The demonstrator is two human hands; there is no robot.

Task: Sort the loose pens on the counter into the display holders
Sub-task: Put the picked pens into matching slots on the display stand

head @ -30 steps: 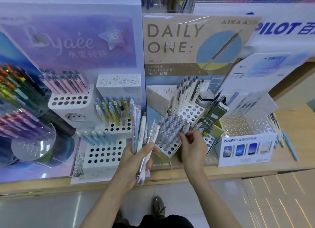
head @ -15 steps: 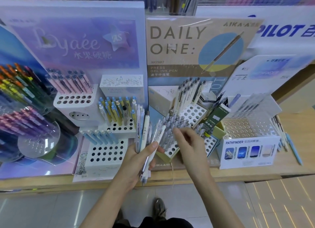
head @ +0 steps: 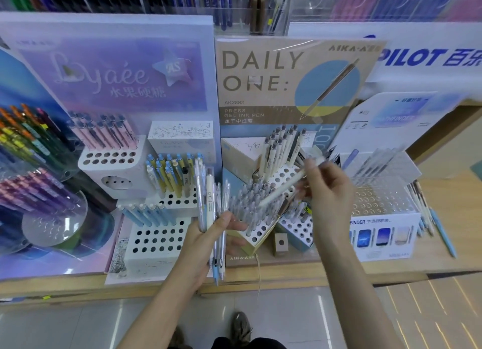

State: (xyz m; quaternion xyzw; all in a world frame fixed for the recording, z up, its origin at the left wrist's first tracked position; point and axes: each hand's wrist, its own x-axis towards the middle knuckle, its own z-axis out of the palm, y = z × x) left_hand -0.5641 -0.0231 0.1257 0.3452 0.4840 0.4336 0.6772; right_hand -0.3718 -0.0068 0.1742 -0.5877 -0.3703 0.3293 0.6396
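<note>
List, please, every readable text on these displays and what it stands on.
"DAILY ONE:" on the tan poster.
"AK2882" and "PRESS GEL INK PEN" below it.
"PILOT" on the white sign.
"FINDER" on the white box, its start hidden.
Script on the purple board: too blurred to read.

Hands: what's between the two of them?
In the head view, a white holder full of clear pens stands between the left hand, gripping a pen bundle, and the right hand, pinching a cream pen.

The person's forearms [head: 169, 291] are bare to the frame's edge — below show dark trousers [head: 250, 344] and grey-brown shoes [head: 241, 327].
</note>
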